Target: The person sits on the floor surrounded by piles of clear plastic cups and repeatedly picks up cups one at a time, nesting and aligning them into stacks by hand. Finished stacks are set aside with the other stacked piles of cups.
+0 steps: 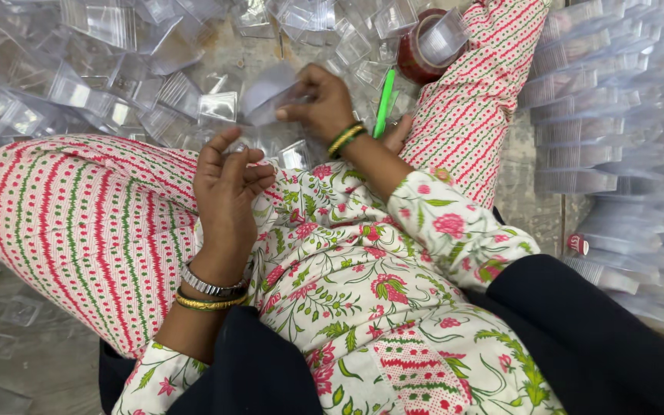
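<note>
I sit cross-legged on the floor in striped trousers and a flowered top. My right hand (318,101) pinches a small clear plastic lid or box piece (269,94) between thumb and fingers, held above my lap. My left hand (228,184) rests on my left knee with fingers loosely curled and holds nothing that I can see. Green and gold bangles circle my right wrist, and a silver and a gold bangle circle my left.
Loose clear plastic boxes (78,84) lie heaped on the floor ahead and to the left. Long nested stacks of clear containers (616,131) lie at the right. A red tape roll (424,48) and a green pen (384,104) lie beside my right knee.
</note>
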Demonstrator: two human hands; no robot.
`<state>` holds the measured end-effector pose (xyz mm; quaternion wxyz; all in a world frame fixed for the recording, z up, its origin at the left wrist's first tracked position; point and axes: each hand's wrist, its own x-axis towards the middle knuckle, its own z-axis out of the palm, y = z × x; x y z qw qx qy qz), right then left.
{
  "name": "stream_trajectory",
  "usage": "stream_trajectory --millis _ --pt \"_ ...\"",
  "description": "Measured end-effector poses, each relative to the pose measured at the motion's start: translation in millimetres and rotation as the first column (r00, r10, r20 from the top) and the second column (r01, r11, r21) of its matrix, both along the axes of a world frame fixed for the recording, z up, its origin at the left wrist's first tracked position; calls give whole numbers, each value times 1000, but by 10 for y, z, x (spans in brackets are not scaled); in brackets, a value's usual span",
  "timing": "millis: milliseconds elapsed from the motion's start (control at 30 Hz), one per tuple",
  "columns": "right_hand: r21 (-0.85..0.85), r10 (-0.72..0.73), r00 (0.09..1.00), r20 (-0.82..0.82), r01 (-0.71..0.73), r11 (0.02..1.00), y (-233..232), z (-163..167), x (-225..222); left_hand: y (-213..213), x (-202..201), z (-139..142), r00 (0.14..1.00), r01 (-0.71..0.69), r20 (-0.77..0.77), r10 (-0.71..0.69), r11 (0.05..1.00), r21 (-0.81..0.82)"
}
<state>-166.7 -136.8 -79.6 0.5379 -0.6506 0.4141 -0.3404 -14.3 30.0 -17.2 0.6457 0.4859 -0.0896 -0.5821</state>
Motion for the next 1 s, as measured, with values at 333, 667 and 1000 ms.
stream_trajectory --millis 333,667,1000 --pt "117 220 924 312 -268 956 584 692 -503 -9 -39 175 939 253 -182 -291 945 -206" --pt "362 137 978 156 -185 913 814 1042 -633 25 -97 194 903 398 285 -323 877 -269" --pt "442 -74 971 228 -36 896 852 939 -604 42 -92 103 886 409 346 -309 873 -267"
